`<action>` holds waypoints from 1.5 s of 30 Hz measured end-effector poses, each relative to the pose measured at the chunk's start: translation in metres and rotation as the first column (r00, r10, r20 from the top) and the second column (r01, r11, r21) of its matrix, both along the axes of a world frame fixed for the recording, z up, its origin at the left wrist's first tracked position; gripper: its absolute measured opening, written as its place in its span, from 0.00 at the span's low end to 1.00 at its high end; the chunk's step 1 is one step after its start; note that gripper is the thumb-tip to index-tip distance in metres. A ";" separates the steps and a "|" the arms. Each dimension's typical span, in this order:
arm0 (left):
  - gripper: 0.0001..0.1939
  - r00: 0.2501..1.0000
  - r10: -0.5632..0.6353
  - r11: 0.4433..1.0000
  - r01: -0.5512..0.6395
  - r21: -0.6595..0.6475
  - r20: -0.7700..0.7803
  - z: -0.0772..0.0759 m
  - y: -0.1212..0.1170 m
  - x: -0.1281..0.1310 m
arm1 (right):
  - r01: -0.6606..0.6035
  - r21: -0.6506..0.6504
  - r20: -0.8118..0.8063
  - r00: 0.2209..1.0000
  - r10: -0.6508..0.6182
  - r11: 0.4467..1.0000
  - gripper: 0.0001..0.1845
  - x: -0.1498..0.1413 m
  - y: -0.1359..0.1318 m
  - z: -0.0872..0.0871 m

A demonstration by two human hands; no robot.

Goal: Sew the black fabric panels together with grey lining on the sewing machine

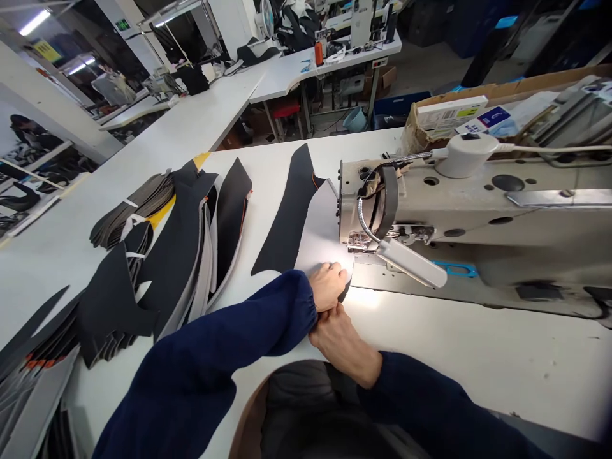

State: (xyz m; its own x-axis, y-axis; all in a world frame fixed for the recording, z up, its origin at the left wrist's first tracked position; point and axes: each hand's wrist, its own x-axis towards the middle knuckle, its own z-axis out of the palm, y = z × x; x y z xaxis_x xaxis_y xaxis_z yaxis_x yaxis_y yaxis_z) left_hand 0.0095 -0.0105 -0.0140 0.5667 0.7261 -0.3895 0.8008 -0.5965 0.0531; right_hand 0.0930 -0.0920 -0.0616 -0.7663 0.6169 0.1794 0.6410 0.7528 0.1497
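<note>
A dark fabric panel point(289, 213) lies on the white table, joined or overlapped by a light grey panel point(318, 233) that reaches under the sewing machine head point(366, 204). My left hand point(329, 285) rests on the near end of the light grey panel, fingers curled down onto it, just left of the needle area. Close below it, my right hand point(342, 335) is closed at the near edge of the fabric, its fingertips partly hidden by the left hand. A dark corner of cloth shows beside my left fingers. The needle itself is too small to make out.
Stacks of cut dark panels point(179, 248) with grey backing lie to the left, some bundled with white ties. A white lamp point(414, 262) hangs from the machine. Behind it is a cardboard box point(411, 124) of packets. A person point(31, 131) sits far left.
</note>
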 end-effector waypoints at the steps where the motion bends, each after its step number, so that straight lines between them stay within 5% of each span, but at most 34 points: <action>1: 0.18 1.000 -0.005 1.000 0.005 -0.004 -0.002 0.001 0.001 0.000 | 0.006 0.056 -0.006 1.000 -0.006 0.998 0.11 0.002 0.000 -0.004; 9: 0.10 0.999 0.001 0.999 0.000 -0.037 0.043 0.000 0.010 0.001 | 0.030 0.160 -0.086 0.996 -0.016 0.987 0.15 0.018 0.007 -0.023; 23: 0.14 0.997 0.054 0.998 -0.054 -0.012 0.058 0.010 0.017 -0.012 | 0.001 0.231 -0.178 0.983 0.041 0.973 0.17 0.026 0.032 -0.038; 32: 0.12 0.998 -0.060 0.998 0.060 -0.009 -0.025 0.013 0.013 0.005 | 0.014 0.239 -0.177 0.984 0.030 0.971 0.13 0.038 0.044 -0.035; 45: 0.15 0.983 0.167 0.985 -0.164 -0.049 0.077 0.000 0.031 0.020 | -0.003 0.240 -0.155 0.987 0.041 0.971 0.15 0.047 0.047 -0.037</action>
